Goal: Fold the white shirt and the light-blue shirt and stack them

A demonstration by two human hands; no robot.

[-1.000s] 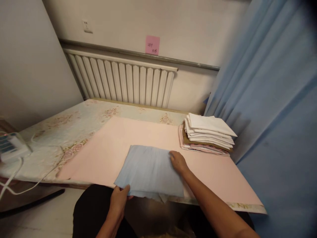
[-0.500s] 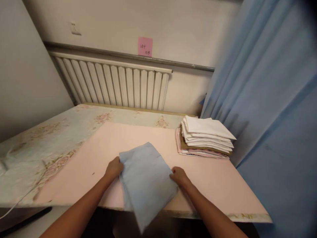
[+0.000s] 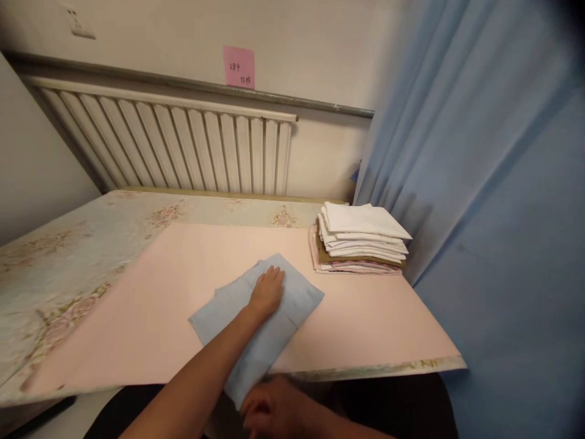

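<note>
A folded light blue cloth (image 3: 292,305) lies on the pink sheet, its layers fanned out and one corner hanging past the table's front edge. My left hand (image 3: 269,289) rests palm down on the upper part of the cloth, fingers stretched out and pressing on it. Below the front edge, my right hand (image 3: 274,405) is curled at the hanging lower corner of the cloth. Its fingers are closed there, dim and slightly blurred, and the exact hold is partly hidden.
A stack of folded cloths (image 3: 361,238), white above brown and pink, stands at the right back. The pink sheet (image 3: 150,305) covers a floral tablecloth (image 3: 59,274). A blue curtain (image 3: 493,213) borders the right side; a radiator (image 3: 183,143) is behind.
Both hands earlier held the raised cloth by its sides. The cloth is now down on the table and turned; my left hand moved onto it, and my right hand dropped to its lower corner.
</note>
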